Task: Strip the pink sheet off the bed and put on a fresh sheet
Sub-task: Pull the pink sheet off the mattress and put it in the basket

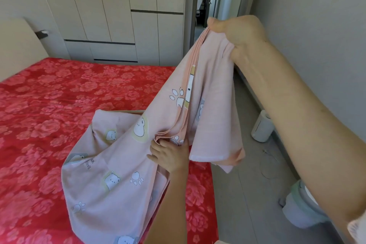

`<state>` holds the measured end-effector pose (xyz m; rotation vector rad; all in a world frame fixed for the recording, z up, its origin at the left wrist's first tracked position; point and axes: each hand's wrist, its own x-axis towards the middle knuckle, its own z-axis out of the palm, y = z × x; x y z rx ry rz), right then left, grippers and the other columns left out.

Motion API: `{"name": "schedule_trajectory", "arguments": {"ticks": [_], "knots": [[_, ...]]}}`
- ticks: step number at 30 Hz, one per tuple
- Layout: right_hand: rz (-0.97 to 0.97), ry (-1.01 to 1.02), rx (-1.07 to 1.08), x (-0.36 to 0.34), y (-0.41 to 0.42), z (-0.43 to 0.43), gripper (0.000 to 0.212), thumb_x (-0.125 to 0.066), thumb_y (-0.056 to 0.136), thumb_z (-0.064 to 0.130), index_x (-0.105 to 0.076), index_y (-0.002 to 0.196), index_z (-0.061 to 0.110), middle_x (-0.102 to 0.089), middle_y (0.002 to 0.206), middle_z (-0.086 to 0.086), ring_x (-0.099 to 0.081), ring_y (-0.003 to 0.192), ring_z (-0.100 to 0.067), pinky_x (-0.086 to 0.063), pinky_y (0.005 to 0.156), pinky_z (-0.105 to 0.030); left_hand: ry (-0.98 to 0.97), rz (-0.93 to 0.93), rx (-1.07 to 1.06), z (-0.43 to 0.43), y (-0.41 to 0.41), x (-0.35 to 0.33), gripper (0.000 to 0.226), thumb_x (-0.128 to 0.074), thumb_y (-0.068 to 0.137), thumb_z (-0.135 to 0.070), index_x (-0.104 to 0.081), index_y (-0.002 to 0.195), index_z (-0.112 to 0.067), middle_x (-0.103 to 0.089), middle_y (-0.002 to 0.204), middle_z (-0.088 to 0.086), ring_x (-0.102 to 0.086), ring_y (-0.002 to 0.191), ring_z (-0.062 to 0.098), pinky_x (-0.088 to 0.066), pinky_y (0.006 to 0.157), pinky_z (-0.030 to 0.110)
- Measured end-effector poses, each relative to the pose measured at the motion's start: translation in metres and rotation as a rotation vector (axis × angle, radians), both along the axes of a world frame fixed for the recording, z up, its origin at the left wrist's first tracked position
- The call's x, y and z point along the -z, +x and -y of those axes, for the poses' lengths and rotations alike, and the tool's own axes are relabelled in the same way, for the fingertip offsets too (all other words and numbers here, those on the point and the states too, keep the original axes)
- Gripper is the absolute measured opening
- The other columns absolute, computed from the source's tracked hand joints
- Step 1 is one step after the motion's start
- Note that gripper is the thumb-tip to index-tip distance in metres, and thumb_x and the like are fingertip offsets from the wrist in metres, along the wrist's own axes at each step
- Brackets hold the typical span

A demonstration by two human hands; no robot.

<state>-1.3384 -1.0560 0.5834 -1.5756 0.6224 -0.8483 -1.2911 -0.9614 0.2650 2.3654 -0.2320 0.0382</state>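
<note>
Pinching pleated pink sheet [118,180] aloft, right hand [237,35] fingers closed on hem; left hand [170,156] fingers clamp gathered folds lower down, over red floral bed [49,95]

Right hand [235,33] raised, grip pinched shut — left hand [170,154] low, clutching

home bedroom — bed [49,95] | built-in wardrobe [122,16] | open doorway [204,6]
</note>
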Motion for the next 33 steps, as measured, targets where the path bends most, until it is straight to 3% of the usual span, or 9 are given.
{"name": "schedule_trajectory", "arguments": {"ticks": [3,7,12,16,21,23,27,30,33], "knots": [[0.017,-0.014,-0.004,-0.001,0.002,0.005,0.026,-0.076,0.08,0.022,-0.054,0.074,0.009,-0.056,0.073,0.002,-0.055,0.064,-0.009,-0.048,0.054,-0.014,-0.097,0.032,-0.037,-0.012,0.007,-0.005,0.052,-0.038,0.067,-0.037,-0.056,0.085,0.008,-0.058,0.087,0.029,-0.057,0.076,0.043,-0.049,0.075,0.049],[0.025,-0.008,0.045,-0.006,-0.009,0.031,0.031,-0.084,0.069,0.024,-0.059,0.081,0.008,-0.06,0.084,0.001,-0.062,0.089,-0.016,-0.054,0.083,-0.03,-0.183,0.233,-0.03,-0.055,-0.007,0.015,0.041,-0.039,0.076,-0.029,-0.063,0.079,0.005,-0.06,0.079,0.021,-0.058,0.069,0.039,-0.048,0.061,0.04],[-0.022,0.003,0.018,0.006,-0.034,0.069,0.107,-0.092,0.014,0.053,-0.066,0.106,0.004,-0.07,0.088,-0.001,-0.067,0.075,-0.011,-0.056,0.067,-0.024,-0.096,0.392,0.039,-0.119,-0.027,0.054,0.035,-0.039,0.07,-0.021,-0.066,0.075,-0.001,-0.059,0.067,0.01,-0.057,0.058,0.033,-0.044,0.052,0.029],[-0.017,0.038,-0.115,0.015,-0.061,0.066,0.036,-0.083,0.067,0.031,-0.062,0.087,0.011,-0.062,0.053,0.01,-0.056,0.045,0.002,-0.042,0.043,-0.013,-0.054,0.479,-0.005,-0.161,-0.031,0.049,0.028,-0.039,0.07,-0.009,-0.065,0.071,0.001,-0.059,0.064,0.01,-0.056,0.053,0.031,-0.04,0.05,0.027],[-0.052,-0.025,-0.165,0.037,-0.082,0.093,0.092,-0.085,0.001,0.061,-0.063,0.078,0.016,-0.065,0.057,0.012,-0.062,0.056,-0.002,-0.051,0.055,-0.016,0.074,0.654,-0.036,-0.235,-0.006,-0.021,0.018,-0.055,0.062,0.004,-0.067,0.075,0.002,-0.061,0.068,0.015,-0.057,0.057,0.033,-0.039,0.056,0.034],[-0.034,-0.038,-0.218,0.043,-0.089,0.094,0.088,-0.085,0.003,0.063,-0.062,0.074,0.018,-0.064,0.054,0.012,-0.06,0.052,0.0,-0.049,0.052,-0.014,0.071,0.652,-0.046,-0.261,0.004,-0.064,0.022,-0.047,0.068,0.001,-0.064,0.083,0.003,-0.062,0.073,0.02,-0.057,0.064,0.038,-0.039,0.059,0.039],[-0.024,-0.065,-0.319,0.043,-0.092,0.088,0.064,-0.087,0.012,0.062,-0.069,0.057,0.02,-0.063,0.052,0.011,-0.058,0.049,0.0,-0.047,0.05,-0.013,-0.091,0.284,-0.372,-0.289,0.025,-0.092,0.036,-0.063,0.078,0.005,-0.045,0.109,0.0,-0.064,0.093,0.028,-0.059,0.085,0.047,-0.037,0.066,0.04],[-0.029,-0.095,-0.372,0.048,-0.084,0.082,0.038,-0.085,0.031,0.051,-0.07,0.052,0.022,-0.062,0.05,0.011,-0.057,0.047,0.0,-0.046,0.049,-0.012,0.196,0.14,-0.31,-0.308,0.04,-0.062,0.028,-0.046,0.077,-0.004,-0.062,0.099,0.004,-0.064,0.084,0.034,-0.06,0.081,0.052,-0.043,0.066,0.045],[-0.02,-0.052,-0.366,0.061,-0.068,0.08,0.022,-0.08,0.064,0.03,-0.068,0.047,0.021,-0.059,0.048,0.012,-0.056,0.046,0.0,-0.047,0.05,-0.012,0.191,0.052,-0.273,-0.335,0.069,-0.038,0.05,-0.036,0.06,-0.013,-0.07,0.093,0.002,-0.064,0.078,0.034,-0.061,0.079,0.052,-0.043,0.063,0.045]]}}
